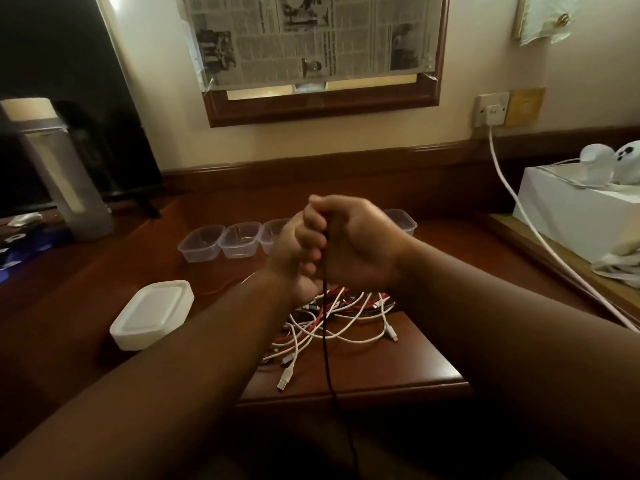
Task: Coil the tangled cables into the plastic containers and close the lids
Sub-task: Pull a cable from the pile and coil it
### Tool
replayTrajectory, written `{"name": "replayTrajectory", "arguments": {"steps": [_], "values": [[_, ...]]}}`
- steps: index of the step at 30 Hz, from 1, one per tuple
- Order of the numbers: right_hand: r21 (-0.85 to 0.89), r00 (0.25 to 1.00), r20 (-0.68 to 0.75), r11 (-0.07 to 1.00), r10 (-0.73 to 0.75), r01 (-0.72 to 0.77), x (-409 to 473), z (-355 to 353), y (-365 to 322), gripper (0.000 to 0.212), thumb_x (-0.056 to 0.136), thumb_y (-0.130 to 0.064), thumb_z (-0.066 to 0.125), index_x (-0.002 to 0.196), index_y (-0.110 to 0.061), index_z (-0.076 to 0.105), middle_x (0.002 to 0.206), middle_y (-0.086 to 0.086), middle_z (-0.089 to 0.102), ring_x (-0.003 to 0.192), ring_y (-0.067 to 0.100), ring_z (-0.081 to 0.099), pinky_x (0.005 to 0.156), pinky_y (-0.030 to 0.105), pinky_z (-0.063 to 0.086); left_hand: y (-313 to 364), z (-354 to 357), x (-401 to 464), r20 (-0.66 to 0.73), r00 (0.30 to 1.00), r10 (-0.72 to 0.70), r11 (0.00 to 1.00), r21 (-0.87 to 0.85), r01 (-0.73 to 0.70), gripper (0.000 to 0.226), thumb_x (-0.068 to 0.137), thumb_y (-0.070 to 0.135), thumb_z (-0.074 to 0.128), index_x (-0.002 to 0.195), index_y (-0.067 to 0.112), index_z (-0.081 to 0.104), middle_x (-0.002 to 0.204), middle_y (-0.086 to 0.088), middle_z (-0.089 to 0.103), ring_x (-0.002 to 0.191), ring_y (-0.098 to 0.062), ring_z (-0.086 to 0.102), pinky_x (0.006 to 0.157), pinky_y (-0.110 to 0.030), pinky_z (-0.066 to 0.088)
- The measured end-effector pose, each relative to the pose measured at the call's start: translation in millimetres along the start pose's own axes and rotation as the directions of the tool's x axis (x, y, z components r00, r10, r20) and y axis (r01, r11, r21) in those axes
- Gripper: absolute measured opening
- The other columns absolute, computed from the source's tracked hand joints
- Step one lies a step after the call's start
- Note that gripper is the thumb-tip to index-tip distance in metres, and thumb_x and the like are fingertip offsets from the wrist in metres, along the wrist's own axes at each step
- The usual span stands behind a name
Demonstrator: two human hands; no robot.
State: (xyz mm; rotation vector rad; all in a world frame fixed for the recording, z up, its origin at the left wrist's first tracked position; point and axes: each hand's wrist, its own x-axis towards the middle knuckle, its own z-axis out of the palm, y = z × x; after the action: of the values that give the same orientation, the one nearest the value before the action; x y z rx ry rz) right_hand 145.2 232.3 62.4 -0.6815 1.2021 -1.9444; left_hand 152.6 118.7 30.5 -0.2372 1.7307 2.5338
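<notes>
Both hands clamp one black cable above the tangle.
Black cable (325, 341) hangs limp from right hand (356, 244) and left hand (294, 258) at centre frame; light, floppy, best pinched near a plug. Beyond, tangled cables (346, 317), then open containers (221, 240) on the tabletop (433, 372).

Lighting: dim, warm, amber cast overall. Source: bright strip below the newspaper (311, 36) covering the window (322, 98); pale glow on the wall (485, 57). Shadows: forearms and lower frame very dark; soft shadow beside the stack of lids (152, 313). Sharpness: soft throughout, bottle (55, 168) at left blurred. Distortion: wide-angle bowing at edges.
</notes>
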Motion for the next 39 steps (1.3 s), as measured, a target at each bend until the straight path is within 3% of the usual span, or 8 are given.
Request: {"name": "replayTrajectory", "arguments": {"steps": [6, 12, 19, 25, 29, 32, 35, 39], "values": [[-0.253, 0.841, -0.307, 0.89, -0.445, 0.379, 21, -49, -31, 0.034, 0.108, -0.022, 0.034, 0.1, -0.007, 0.063, 0.093, 0.007, 0.07, 0.092, 0.019, 0.067, 0.087, 0.032, 0.055, -17, -12, 13, 0.061, 0.998, -0.005, 0.97, 0.242, -0.01, 0.021, 0.103, 0.03, 0.044, 0.096, 0.014, 0.055, 0.056, 0.005, 0.026, 0.047, -0.009, 0.019, 0.042, -0.023, 0.015], [-0.962, 0.93, -0.264, 0.134, -0.257, -0.236, 25, -85, -23, 0.021, 0.104, -0.031, 0.044, 0.091, -0.023, 0.058, 0.084, -0.005, 0.061, 0.069, 0.006, 0.056, 0.058, 0.017, 0.042, 5, -35, 19, 0.105, 0.973, 0.205, 0.625, 0.751, -0.212, 0.022, 0.1, 0.026, 0.055, 0.089, 0.021, 0.073, 0.067, -0.006, 0.063, 0.066, -0.024, 0.055, 0.064, -0.037, 0.043], [-0.243, 0.923, 0.128, 0.913, 0.364, -0.327, 18, -84, -1, 0.052, 0.098, -0.055, 0.033, 0.068, -0.017, 0.051, 0.051, -0.006, 0.026, 0.045, 0.011, 0.013, 0.042, 0.026, 0.01, 19, -37, 30, 0.14, 0.919, 0.367, 0.689, 0.623, -0.37, 0.012, 0.088, 0.026, 0.066, 0.077, 0.023, 0.07, 0.061, 0.007, 0.058, 0.055, -0.007, 0.051, 0.053, -0.023, 0.04], [0.302, 0.996, 0.085, 0.953, -0.018, -0.009, 18, -59, 4, 0.032, 0.095, -0.032, 0.034, 0.072, -0.016, 0.048, 0.06, -0.005, 0.021, 0.052, 0.011, 0.017, 0.048, 0.025, 0.019, -23, -18, 36, 0.017, 0.991, 0.13, 0.949, 0.287, -0.13, 0.038, 0.095, 0.02, 0.054, 0.063, 0.027, 0.072, 0.059, 0.0, 0.047, 0.052, -0.015, 0.038, 0.049, -0.027, 0.024], [-0.144, 0.869, -0.319, 0.926, -0.377, 0.349, 25, -66, 3, 0.036, 0.105, -0.028, 0.033, 0.074, -0.016, 0.046, 0.059, -0.002, 0.032, 0.052, 0.013, 0.03, 0.051, 0.027, 0.029, -34, -10, 26, 0.065, 0.99, 0.123, 0.871, 0.47, -0.14, 0.041, 0.101, 0.024, 0.051, 0.067, 0.027, 0.073, 0.055, 0.0, 0.033, 0.047, -0.012, 0.026, 0.046, -0.026, 0.02], [-0.907, 0.779, -0.143, 0.396, -0.611, 0.144, 28, -83, -2, 0.034, 0.106, -0.035, 0.035, 0.077, -0.022, 0.046, 0.064, -0.006, 0.044, 0.054, 0.006, 0.042, 0.053, 0.021, 0.036, -23, -16, 22, 0.11, 0.989, 0.102, 0.753, 0.641, -0.149, 0.017, 0.098, 0.025, 0.058, 0.093, 0.026, 0.074, 0.055, 0.005, 0.047, 0.051, -0.008, 0.037, 0.053, -0.023, 0.029], [-0.977, 0.947, -0.11, -0.142, -0.302, -0.159, 27, -94, 2, 0.047, 0.103, -0.051, 0.025, 0.076, -0.02, 0.049, 0.067, -0.002, 0.045, 0.059, 0.01, 0.042, 0.059, 0.027, 0.034, -3, -28, 24, 0.128, 0.982, 0.136, 0.672, 0.717, -0.186, 0.02, 0.099, 0.024, 0.056, 0.113, 0.018, 0.069, 0.058, 0.007, 0.065, 0.053, 0.001, 0.049, 0.061, -0.021, 0.037], [-0.821, 0.986, -0.136, 0.546, 0.1, -0.169, 19, -88, 16, 0.066, 0.097, -0.065, 0.012, 0.068, -0.014, 0.043, 0.059, -0.001, 0.037, 0.052, 0.013, 0.032, 0.053, 0.026, 0.03, 23, -48, 34, 0.055, 0.967, 0.247, 0.772, 0.593, -0.231, 0.013, 0.09, 0.022, 0.063, 0.089, 0.013, 0.072, 0.057, 0.005, 0.053, 0.051, -0.008, 0.043, 0.047, -0.019, 0.031]]}}
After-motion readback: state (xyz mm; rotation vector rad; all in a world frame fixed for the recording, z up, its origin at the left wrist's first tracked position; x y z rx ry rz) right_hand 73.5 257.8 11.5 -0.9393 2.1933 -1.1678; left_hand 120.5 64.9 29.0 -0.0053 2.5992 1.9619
